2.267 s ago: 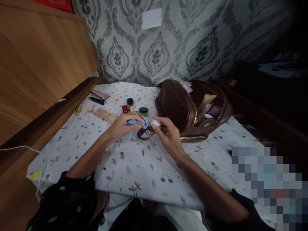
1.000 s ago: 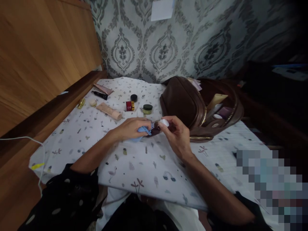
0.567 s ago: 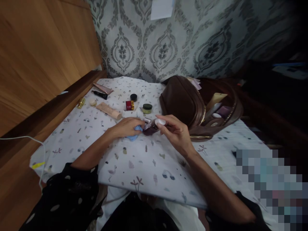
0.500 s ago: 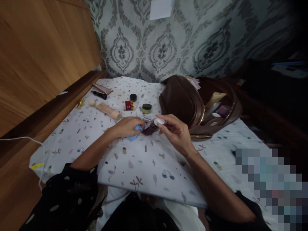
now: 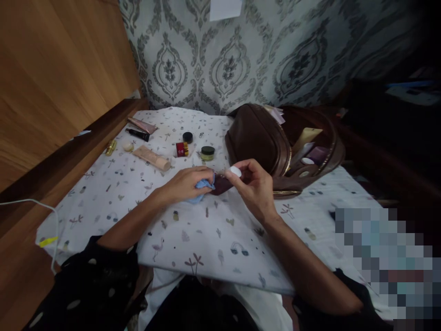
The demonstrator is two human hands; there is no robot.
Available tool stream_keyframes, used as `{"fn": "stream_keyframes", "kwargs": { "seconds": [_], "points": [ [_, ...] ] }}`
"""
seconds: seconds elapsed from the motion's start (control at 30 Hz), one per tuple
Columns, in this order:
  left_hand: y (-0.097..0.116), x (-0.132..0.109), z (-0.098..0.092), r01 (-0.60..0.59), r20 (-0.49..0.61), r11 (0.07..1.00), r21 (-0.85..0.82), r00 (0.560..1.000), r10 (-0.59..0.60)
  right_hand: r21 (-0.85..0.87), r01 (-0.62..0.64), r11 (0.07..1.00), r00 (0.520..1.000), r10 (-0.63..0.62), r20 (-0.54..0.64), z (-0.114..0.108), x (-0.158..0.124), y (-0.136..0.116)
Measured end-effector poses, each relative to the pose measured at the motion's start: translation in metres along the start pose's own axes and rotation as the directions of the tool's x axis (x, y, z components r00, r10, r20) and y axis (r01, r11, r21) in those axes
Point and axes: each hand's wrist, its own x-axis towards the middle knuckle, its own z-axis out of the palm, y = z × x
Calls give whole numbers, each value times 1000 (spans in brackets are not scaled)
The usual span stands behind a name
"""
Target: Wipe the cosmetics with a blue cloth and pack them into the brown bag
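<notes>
A dark purple bottle (image 5: 222, 184) with a white cap (image 5: 235, 172) lies between my two hands, just above the patterned white cloth (image 5: 206, 239). My left hand (image 5: 189, 183) is closed on a blue cloth (image 5: 204, 184), pressed to the left end of the bottle. The fingers of my right hand (image 5: 254, 184) pinch the white cap at the bottle's other end. Part of the bottle is hidden behind my left fingers and the blue cloth.
Behind my hands lie a beige tube (image 5: 151, 157), a red box (image 5: 182, 149), a green jar (image 5: 207, 153) and a small black jar (image 5: 188, 137). A brown bag (image 5: 257, 138), unzipped, holds several items at the right. Farther left are a black tube (image 5: 138, 134) and a gold item (image 5: 110, 147).
My left hand and the blue cloth have moved slightly right along the bottle. My right hand and the white cap have shifted a little right and up.
</notes>
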Motion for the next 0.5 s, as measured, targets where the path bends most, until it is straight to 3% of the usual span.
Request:
{"fn": "stream_keyframes", "kwargs": {
  "seconds": [0.13,0.23,0.3,0.37,0.43,0.5],
  "points": [
    [-13,0,2,76,118,997,13,990,-77,31,-9,999,1000,9,-3,1,0,2],
    [-15,0,0,104,143,995,-15,985,-100,55,-5,998,1000,4,17,0,0,3],
    [-11,0,-3,90,91,993,-73,992,-83,49,-5,999,999,3,34,-1,0,3],
    [-3,0,-7,64,-43,986,-155,997,-71,40,8,999,999,-10,52,-1,0,2],
    [6,1,-9,25,-176,975,-222,982,-65,38,32,999,997,-35,72,-2,0,1],
    [14,1,-7,1,-231,970,-245,971,-59,35,46,998,995,-48,83,-2,0,0]
  ]
}}
